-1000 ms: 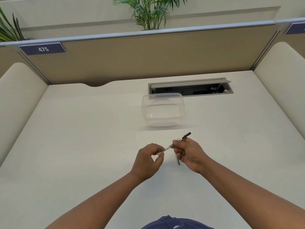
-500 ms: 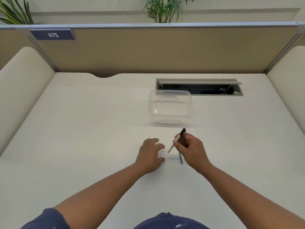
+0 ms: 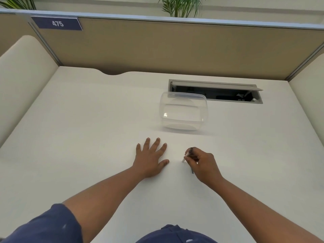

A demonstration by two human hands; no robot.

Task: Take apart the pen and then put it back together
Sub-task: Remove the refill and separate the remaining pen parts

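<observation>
My right hand grips the pen barrel, a thin white tube with a dark far end, tilted with its pale tip low over the desk. A thin dark part shows just under that hand, its upper end hidden by the fingers; whether it lies on the desk or is held I cannot tell. My left hand lies flat on the white desk with fingers spread, a short way left of the pen, holding nothing.
A clear plastic container stands on the desk just beyond my hands. Behind it is an open cable hatch in the desk. Beige partition walls close the back and both sides.
My left hand has let go of the pen's end and spread flat on the desk. My right hand has lowered the barrel toward the surface.
</observation>
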